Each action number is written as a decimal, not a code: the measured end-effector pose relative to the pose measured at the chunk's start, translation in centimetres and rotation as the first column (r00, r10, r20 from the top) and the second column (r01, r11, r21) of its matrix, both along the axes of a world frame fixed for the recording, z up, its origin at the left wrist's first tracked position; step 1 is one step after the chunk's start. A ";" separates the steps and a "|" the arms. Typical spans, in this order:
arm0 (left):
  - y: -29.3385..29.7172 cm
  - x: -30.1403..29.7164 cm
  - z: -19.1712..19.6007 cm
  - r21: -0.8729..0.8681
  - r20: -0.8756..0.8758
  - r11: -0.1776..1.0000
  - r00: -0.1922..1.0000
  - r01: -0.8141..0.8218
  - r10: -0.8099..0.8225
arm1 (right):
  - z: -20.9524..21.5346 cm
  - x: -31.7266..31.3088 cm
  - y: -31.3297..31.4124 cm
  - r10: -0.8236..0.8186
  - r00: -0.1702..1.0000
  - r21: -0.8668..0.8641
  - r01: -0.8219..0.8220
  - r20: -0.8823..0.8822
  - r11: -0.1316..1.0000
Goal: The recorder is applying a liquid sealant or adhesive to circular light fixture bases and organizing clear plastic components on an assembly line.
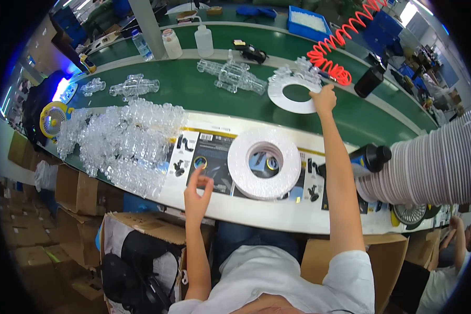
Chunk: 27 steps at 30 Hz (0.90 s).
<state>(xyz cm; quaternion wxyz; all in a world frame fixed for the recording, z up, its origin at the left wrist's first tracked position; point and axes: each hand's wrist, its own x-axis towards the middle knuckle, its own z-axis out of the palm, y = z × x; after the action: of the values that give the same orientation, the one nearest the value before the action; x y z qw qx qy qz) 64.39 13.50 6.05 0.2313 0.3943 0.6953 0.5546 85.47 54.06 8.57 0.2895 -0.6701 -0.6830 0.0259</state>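
Hands and ring on a two-level workplace, seen from above. The right hand (324, 98), arm extended, grasps a white ring (295, 107) by its right rim; finger contact beneath is hidden. The ring lies over, or just above, the green counter (350, 125); which of the two cannot be told. Its far edge overlaps a cluster of clear plastic parts (302, 68). The left hand (198, 196) is free, fingers half bent, thumb and forefinger apart, above the white counter (277, 215).

Handling: a pinch with thumb and fingers on opposite faces should keep so thin a ring level. Drawing it sideways could drag the adjoining clear parts; a straight lift would be gentler. The free left hand could steady the opposite rim.

Just beside the left hand stands a stack of like rings (243, 170), its central hole open. To the left lies a heap of clear plastic pieces (125, 141); to the right, a long leaning column of white rings (429, 162), with a black bottle (369, 157) at its near end. Beyond the ring hangs a red coiled hose (329, 60).
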 end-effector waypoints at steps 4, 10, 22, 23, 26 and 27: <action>-0.6 1.0 0.7 -0.081 0.003 0.997 1.000 0.017 -0.017 | -2.6 0.1 3.7 -0.127 0.992 -0.079 0.128 0.013 0.989; -0.2 1.0 1.9 -0.095 0.004 0.995 1.000 0.021 -0.020 | -5.1 0.4 6.7 -0.195 0.979 -0.220 0.178 -0.059 0.959; -1.8 2.0 1.7 -0.079 -0.131 0.996 0.990 0.042 -0.052 | -4.4 0.4 4.8 -0.265 0.962 -0.100 0.258 -0.070 0.961; -2.0 2.2 1.9 -0.062 -0.125 0.998 0.992 0.028 -0.035 | -2.7 0.2 4.0 -0.135 0.966 -0.067 0.123 -0.222 0.990; -2.2 2.9 2.3 -0.011 -0.149 1.000 0.989 0.017 -0.019 | 3.3 1.0 -0.4 0.264 0.897 0.158 -0.221 -0.356 0.962; -3.0 2.9 2.7 -0.007 -0.189 1.000 0.982 -0.010 0.008 | 6.6 0.4 -4.0 0.429 0.797 0.207 -0.376 -0.426 0.903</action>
<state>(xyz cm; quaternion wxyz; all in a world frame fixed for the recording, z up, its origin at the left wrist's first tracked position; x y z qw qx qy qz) 67.26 10.49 8.79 0.1630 0.4411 0.7182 0.5129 85.92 50.09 15.16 0.4682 -0.4665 -0.7213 0.2071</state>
